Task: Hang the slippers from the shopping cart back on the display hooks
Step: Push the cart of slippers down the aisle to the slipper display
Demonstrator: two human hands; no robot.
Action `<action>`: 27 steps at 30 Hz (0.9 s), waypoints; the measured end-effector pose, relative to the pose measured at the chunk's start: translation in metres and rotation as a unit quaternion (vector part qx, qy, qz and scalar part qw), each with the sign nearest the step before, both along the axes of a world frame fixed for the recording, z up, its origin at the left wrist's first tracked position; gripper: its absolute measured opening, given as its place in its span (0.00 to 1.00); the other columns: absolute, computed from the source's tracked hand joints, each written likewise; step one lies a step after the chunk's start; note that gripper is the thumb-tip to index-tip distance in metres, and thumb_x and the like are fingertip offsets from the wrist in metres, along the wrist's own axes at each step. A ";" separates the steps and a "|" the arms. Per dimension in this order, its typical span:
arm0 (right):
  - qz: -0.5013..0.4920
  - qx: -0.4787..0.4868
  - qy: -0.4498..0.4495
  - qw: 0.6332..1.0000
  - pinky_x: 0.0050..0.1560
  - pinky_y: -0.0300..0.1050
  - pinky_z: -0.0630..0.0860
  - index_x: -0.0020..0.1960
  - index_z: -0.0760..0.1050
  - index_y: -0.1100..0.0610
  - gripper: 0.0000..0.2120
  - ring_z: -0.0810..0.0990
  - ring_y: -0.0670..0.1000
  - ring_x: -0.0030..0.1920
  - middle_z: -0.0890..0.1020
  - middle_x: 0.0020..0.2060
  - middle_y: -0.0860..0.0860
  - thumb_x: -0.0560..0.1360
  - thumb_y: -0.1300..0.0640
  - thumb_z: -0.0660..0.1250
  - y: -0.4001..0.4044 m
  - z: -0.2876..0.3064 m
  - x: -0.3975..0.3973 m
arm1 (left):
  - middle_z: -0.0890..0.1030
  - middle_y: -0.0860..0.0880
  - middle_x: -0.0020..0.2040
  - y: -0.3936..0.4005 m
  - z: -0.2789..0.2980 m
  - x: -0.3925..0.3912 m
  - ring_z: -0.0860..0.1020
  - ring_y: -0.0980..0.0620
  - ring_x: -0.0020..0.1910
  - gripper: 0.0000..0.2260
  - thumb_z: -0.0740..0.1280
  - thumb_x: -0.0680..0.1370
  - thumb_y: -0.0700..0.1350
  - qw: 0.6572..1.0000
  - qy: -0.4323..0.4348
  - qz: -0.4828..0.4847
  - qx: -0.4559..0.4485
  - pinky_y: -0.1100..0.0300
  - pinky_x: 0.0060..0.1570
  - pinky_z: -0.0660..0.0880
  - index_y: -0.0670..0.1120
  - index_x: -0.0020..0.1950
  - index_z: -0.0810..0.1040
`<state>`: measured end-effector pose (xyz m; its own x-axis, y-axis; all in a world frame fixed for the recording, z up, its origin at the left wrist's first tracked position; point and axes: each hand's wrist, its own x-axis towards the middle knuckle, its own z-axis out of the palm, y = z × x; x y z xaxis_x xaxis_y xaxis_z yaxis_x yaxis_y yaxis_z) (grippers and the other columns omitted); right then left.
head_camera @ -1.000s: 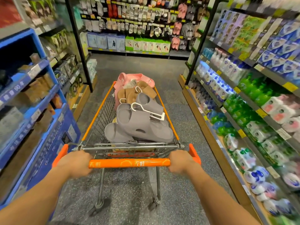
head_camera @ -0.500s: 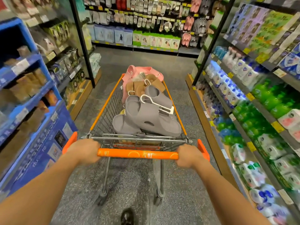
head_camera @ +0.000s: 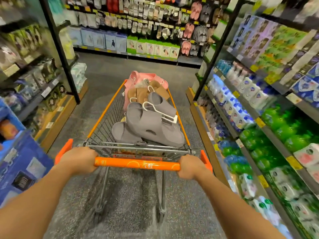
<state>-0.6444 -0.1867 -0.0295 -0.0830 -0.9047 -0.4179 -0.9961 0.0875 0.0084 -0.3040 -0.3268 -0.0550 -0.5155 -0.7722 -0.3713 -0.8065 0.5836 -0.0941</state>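
In a shop aisle, seen from head height, two bare forearms reach forward to a cart (head_camera: 105,116). The left hand (head_camera: 81,160) grips the left end of the orange handle (head_camera: 137,166), fingers curled over the bar. The right hand (head_camera: 190,167) grips the right end the same way.

The cart's wire basket holds a heap of slippers. Nearest the handle lie grey slippers (head_camera: 148,126), stacked on one another, with a white hanger (head_camera: 159,112) resting across the top one. Behind them sit brown slippers (head_camera: 139,94), also with white hangers. At the far end is a pink pair (head_camera: 138,77), standing above the basket's rim.

Ahead, across the end of the aisle, a display wall (head_camera: 155,25) carries rows of hanging socks, with pink and grey slippers on hooks (head_camera: 195,30) at its right side and boxed goods on the shelf below. The cart is well apart from it, with grey speckled floor (head_camera: 131,204) between. Blurred shelves of bottles and packets (head_camera: 259,118) line the right side; shelves of boxes (head_camera: 29,83) line the left.
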 end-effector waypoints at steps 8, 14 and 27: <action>-0.001 -0.003 -0.027 1.000 0.33 0.42 0.67 0.29 0.64 0.53 0.14 0.73 0.55 0.34 0.72 0.28 0.49 0.71 0.51 0.62 -0.116 -0.009 -0.069 | 0.76 0.53 0.36 -0.118 0.004 -0.063 0.74 0.52 0.35 0.11 0.59 0.75 0.55 1.000 0.001 -0.030 -0.004 0.59 0.33 0.67 0.51 0.46 0.77; 0.018 0.007 -0.042 0.999 0.34 0.45 0.67 0.32 0.68 0.54 0.12 0.73 0.55 0.32 0.76 0.31 0.53 0.70 0.49 0.59 -0.204 -0.014 -0.123 | 0.78 0.52 0.37 -0.205 0.001 -0.108 0.74 0.52 0.33 0.09 0.61 0.74 0.53 0.999 0.010 -0.030 -0.019 0.60 0.30 0.65 0.51 0.43 0.77; -0.014 -0.003 -0.034 0.999 0.35 0.44 0.67 0.28 0.61 0.52 0.15 0.72 0.56 0.34 0.67 0.26 0.49 0.70 0.55 0.63 -0.419 0.001 -0.230 | 0.80 0.52 0.47 -0.418 0.012 -0.233 0.79 0.50 0.49 0.07 0.60 0.75 0.54 1.000 -0.022 -0.017 -0.013 0.58 0.43 0.73 0.52 0.44 0.74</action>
<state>-0.8739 -0.6059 -0.0290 -0.0799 -0.9045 -0.4189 -0.9915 0.1153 -0.0599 -0.5369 -0.7451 -0.0429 -0.5250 -0.7644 -0.3742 -0.7811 0.6074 -0.1449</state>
